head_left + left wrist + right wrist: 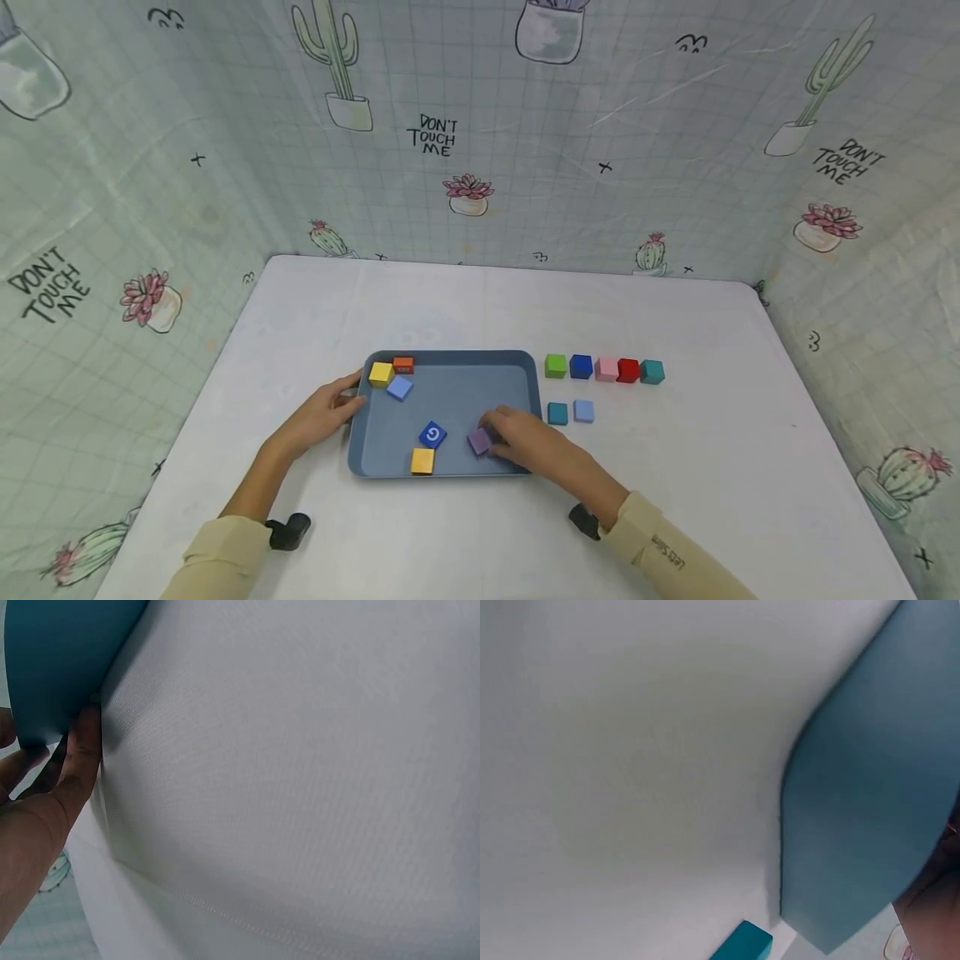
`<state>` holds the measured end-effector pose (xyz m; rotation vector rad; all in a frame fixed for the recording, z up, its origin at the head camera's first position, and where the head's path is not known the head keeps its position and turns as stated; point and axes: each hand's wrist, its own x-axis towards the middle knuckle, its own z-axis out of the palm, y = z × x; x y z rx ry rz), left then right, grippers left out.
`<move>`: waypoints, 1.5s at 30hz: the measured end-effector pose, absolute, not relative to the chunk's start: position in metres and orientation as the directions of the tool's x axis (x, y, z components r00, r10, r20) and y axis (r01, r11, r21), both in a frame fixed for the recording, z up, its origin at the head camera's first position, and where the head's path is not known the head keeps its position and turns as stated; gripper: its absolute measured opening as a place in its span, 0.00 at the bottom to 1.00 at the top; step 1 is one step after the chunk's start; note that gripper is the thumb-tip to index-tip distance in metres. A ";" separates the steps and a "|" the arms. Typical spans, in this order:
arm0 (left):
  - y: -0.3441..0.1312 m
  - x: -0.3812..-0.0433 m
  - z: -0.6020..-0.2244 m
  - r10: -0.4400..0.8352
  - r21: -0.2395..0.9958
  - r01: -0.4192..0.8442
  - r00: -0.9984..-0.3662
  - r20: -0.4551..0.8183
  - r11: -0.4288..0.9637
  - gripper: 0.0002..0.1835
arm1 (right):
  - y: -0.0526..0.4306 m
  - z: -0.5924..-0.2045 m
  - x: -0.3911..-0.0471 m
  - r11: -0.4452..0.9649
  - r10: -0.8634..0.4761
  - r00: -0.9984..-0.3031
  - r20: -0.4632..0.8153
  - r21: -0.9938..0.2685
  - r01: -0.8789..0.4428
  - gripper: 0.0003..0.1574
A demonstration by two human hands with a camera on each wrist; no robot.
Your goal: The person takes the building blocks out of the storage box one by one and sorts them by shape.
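Note:
My left hand (322,412) rests against the left side of a blue-grey tray (480,357), fingers spread and fingertips at its rim. In the left wrist view, the fingers (84,742) touch the tray's outer wall (64,667). Inside the tray's right part, my right hand (528,437) pinches a purple block (479,442) between thumb and fingers. A blue block (432,434) marked with a white letter and a yellow-orange block (422,461) lie to its left. The right wrist view shows mostly the tray's wall (870,780), which hides the fingertips and purple block.
At the tray's upper left sit yellow (381,374), orange-red (403,365) and light blue (400,387) blocks. Right of the tray, a row runs from a green block (556,366) to a teal block (652,372). Another teal block (557,413) and a light blue block (583,411) lie nearer.

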<state>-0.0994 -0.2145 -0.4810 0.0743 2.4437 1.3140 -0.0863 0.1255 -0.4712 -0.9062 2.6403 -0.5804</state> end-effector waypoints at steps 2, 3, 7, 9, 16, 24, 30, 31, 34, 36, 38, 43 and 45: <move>-0.214 -0.099 -0.481 0.214 0.815 -0.122 -0.933 -0.288 0.566 0.33 | 0.128 -0.470 -0.088 0.718 -0.627 -0.767 -0.136 -0.481 -0.502 0.21; -0.214 -0.100 -0.481 0.214 0.816 -0.121 -0.934 -0.287 0.565 0.33 | 0.129 -0.468 -0.090 0.716 -0.623 -0.771 -0.135 -0.496 -0.492 0.21; -0.213 -0.100 -0.481 0.211 0.813 -0.119 -0.935 -0.285 0.571 0.33 | 0.136 -0.461 -0.095 0.701 -0.597 -0.794 -0.113 -0.555 -0.448 0.22; -0.213 -0.101 -0.481 0.210 0.810 -0.117 -0.936 -0.284 0.575 0.33 | 0.141 -0.456 -0.099 0.691 -0.582 -0.808 -0.093 -0.581 -0.431 0.23; -0.210 -0.101 -0.481 0.204 0.802 -0.119 -0.936 -0.288 0.585 0.33 | 0.155 -0.447 -0.107 0.680 -0.552 -0.834 -0.020 -0.589 -0.436 0.24; -0.212 -0.101 -0.483 0.200 0.805 -0.128 -0.935 -0.292 0.579 0.33 | 0.168 -0.445 -0.107 0.733 -0.423 -0.905 -0.036 -0.601 -0.318 0.25; -0.211 -0.098 -0.481 0.208 0.816 -0.132 -0.933 -0.295 0.562 0.34 | 0.183 -0.443 -0.108 0.731 -0.392 -0.920 -0.021 -0.614 -0.298 0.26; -0.211 -0.098 -0.480 0.209 0.817 -0.134 -0.932 -0.296 0.560 0.34 | 0.186 -0.443 -0.108 0.731 -0.387 -0.922 -0.019 -0.616 -0.294 0.26; -0.212 -0.097 -0.480 0.209 0.817 -0.136 -0.932 -0.298 0.560 0.34 | 0.194 -0.444 -0.108 0.736 -0.363 -0.932 -0.025 -0.620 -0.270 0.26; -0.212 -0.097 -0.480 0.208 0.817 -0.134 -0.932 -0.296 0.561 0.34 | 0.199 -0.443 -0.108 0.741 -0.347 -0.937 -0.032 -0.623 -0.252 0.25; -0.212 -0.097 -0.480 0.208 0.816 -0.132 -0.933 -0.294 0.562 0.34 | 0.204 -0.443 -0.108 0.745 -0.330 -0.943 -0.044 -0.626 -0.231 0.24; -0.212 -0.098 -0.482 0.205 0.813 -0.129 -0.934 -0.292 0.568 0.34 | 0.218 -0.445 -0.107 0.767 -0.289 -0.955 -0.061 -0.612 -0.193 0.25; -0.212 -0.098 -0.482 0.204 0.811 -0.130 -0.934 -0.293 0.570 0.34 | 0.223 -0.446 -0.107 0.777 -0.278 -0.959 -0.056 -0.601 -0.190 0.27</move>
